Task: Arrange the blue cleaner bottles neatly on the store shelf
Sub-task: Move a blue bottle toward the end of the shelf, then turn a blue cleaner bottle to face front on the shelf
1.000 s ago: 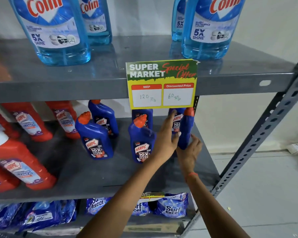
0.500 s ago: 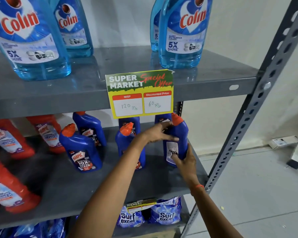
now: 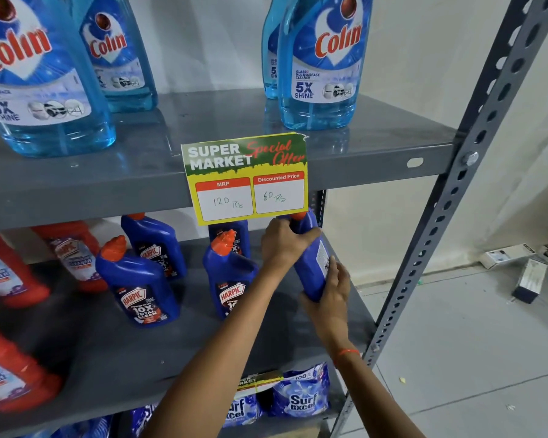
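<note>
Both hands grip one blue bottle: our left hand wraps its neck, our right hand cups its base, and its long axis tilts.

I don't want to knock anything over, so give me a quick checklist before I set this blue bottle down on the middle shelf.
1. Grip: left hand on the neck and right hand at the base of the held blue bottle: ok.
2. Bottle upright: tilted: not ok.
3. Label facing front: back label shows toward the right: not ok.
4. Bare space on the middle shelf below the bottle: ok.
5. Gap to the neighbouring Harpic bottle: left forearm hides it: cannot tell.
6. Cap closed: behind the price card: cannot tell.
</note>
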A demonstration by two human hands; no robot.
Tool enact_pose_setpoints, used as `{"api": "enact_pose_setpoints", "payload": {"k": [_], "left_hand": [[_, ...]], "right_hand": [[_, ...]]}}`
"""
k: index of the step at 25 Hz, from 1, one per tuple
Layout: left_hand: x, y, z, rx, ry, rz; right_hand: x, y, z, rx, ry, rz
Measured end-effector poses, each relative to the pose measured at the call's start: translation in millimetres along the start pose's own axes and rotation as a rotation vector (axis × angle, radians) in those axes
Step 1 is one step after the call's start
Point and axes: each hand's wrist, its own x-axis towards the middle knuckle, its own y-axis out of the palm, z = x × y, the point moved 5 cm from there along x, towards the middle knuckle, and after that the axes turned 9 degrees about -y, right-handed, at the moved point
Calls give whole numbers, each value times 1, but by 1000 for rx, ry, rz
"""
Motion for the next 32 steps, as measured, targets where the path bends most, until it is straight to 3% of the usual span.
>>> {"api": "enact_pose_setpoints", "payload": {"k": [4,7,9,11,17,24,32], "left_hand": [[8,17,9,-690,-201,515],[5,21,9,-804,-73,704],[4,21,11,-742,17,630],[6,25,18,-655,43,455],[1,39,50,-721,-23,193],[-1,64,81,-711,-52,299],[-11,89,125,-590,-145,349]], "right_hand": [[1,-11,-3,203,-60,25],[10,-16,-4,455,17,31],[19,-17,-8,547,41,85],[29,-17,-11,573,44,123],[53,-8,-21,473,96,145],[53,3,-47,393,183,153],[46,13,-61,90,272,180]]}}
